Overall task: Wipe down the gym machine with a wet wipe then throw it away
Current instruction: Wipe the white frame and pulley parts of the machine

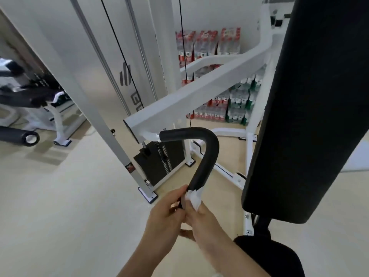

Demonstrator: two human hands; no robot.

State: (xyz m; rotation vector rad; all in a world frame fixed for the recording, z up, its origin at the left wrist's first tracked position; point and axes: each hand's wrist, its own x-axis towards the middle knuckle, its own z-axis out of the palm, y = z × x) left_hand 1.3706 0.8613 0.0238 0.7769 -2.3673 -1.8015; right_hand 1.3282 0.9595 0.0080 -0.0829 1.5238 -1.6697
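Note:
A white gym machine fills the view, with a curved black foam handle hanging from its arm. A crumpled white wet wipe is wrapped round the lower end of that handle. My right hand grips the wipe against the handle. My left hand is curled round the handle's tip just left of the wipe, touching my right hand. The very end of the handle is hidden behind both hands.
A tall black back pad stands close on the right, with a black seat below it. A weight stack and cables lie behind the handle. Packs of bottled water line the far wall. Another machine stands left.

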